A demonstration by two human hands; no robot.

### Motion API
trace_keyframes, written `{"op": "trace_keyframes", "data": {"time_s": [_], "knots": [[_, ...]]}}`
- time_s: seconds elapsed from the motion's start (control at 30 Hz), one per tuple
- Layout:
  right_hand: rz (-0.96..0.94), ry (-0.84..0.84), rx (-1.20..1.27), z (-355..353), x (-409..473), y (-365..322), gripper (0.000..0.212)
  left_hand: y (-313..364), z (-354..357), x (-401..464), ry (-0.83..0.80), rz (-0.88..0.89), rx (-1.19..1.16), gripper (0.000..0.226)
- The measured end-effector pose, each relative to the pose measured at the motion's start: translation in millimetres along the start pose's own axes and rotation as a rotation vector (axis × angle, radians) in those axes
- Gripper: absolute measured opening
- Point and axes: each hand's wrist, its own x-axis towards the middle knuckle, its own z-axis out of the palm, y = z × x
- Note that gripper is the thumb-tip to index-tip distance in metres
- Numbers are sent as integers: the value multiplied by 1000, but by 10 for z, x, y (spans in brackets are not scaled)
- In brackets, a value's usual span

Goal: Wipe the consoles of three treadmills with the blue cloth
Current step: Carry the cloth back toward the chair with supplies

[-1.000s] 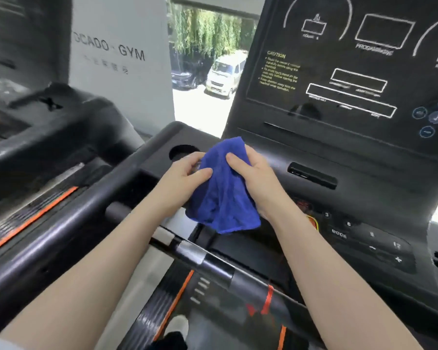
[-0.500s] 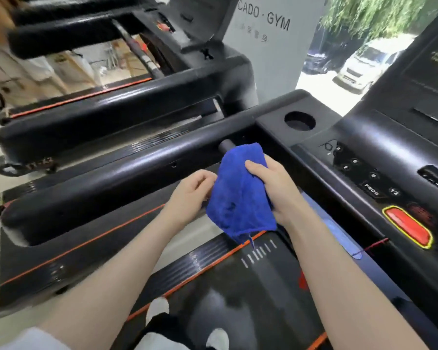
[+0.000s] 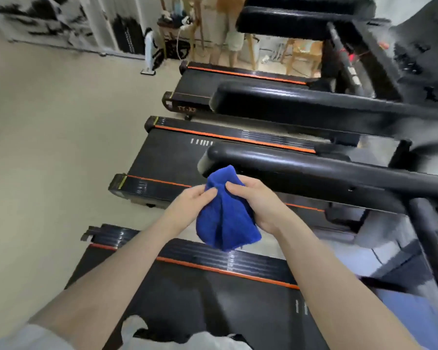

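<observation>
A blue cloth [image 3: 225, 218] is held bunched in mid-air above a treadmill belt [image 3: 213, 299], pinched by the fingers of the left hand [image 3: 190, 205] and right hand [image 3: 258, 200], and is best refolded flat before the next console, unseen here, is wiped.

Three treadmills in view: nearest deck [image 3: 213, 311], middle one [image 3: 172, 160], far one [image 3: 228, 79]. Two hands: left [image 3: 187, 208], right [image 3: 258, 203]. One blue cloth [image 3: 225, 218]. Three black padded handrails [image 3: 314, 170]. One other person's legs [image 3: 228, 34] beyond.
</observation>
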Motion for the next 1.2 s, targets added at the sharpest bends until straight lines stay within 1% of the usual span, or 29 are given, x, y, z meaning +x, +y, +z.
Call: {"op": "trace_keyframes", "data": {"time_s": [0.07,0.13,0.2,0.3,0.37,0.43,0.5,0.57,0.6,0.67,0.7,0.77,0.87,0.9,0.93,0.97,1.0,1.03,1.07,1.1,1.13,1.2], "knots": [[10,-92,-55,510,348,27,21,-119,-563,-168,129,-47,-120,26],[2,-167,-106,1080,665,66,21,-216,-1138,-371,292,-148,-222,34],[4,-216,-145,1675,956,118,23,-314,-1754,-589,399,-204,-194,39],[38,-290,-169,2545,1399,254,24,-420,-2664,-998,448,-235,-102,35],[61,-369,-154,3130,1668,313,24,-523,-3223,-1296,464,-255,-14,30],[88,-474,-150,3690,1853,352,24,-653,-3688,-1614,470,-258,29,34],[109,-574,-203,4194,2014,363,26,-787,-4062,-1878,496,-253,-24,37],[117,-642,-265,4592,2190,342,25,-924,-4368,-2026,590,-242,-52,37],[125,-660,-270,4763,2299,316,24,-996,-4521,-2057,660,-226,-69,35],[166,-668,-247,5063,2538,257,17,-1083,-4811,-2077,787,-213,-136,22],[192,-664,-238,5199,2670,231,13,-1104,-4954,-2064,821,-208,-169,23],[201,-678,-292,5469,2943,173,15,-1139,-5257,-1977,829,-179,-186,26],[127,-792,-494,5866,3393,76,18,-1131,-5811,-1749,801,-91,-177,23],[89,-838,-553,6003,3557,24,17,-1115,-6019,-1660,784,-73,-165,24],[22,-872,-633,6146,3740,-32,17,-1083,-6238,-1571,767,-82,-128,20],[-107,-882,-768,6282,3950,-81,18,-1042,-6461,-1475,746,-102,-76,17],[-292,-852,-955,6403,4162,-127,19,-1006,-6680,-1379,738,-133,2,24],[-480,-792,-1140,6533,4363,-178,21,-978,-6913,-1289,729,-162,84,31],[-621,-729,-1268,6681,4537,-242,23,-950,-7155,-1205,740,-174,155,33],[-679,-687,-1312,6821,4689,-313,25,-932,-7378,-1126,766,-153,201,30],[-673,-681,-1295,6955,4844,-370,25,-901,-7585,-1060,792,-113,221,25],[-589,-757,-1190,7186,5142,-453,22,-888,-7990,-920,812,4,162,12]]}}
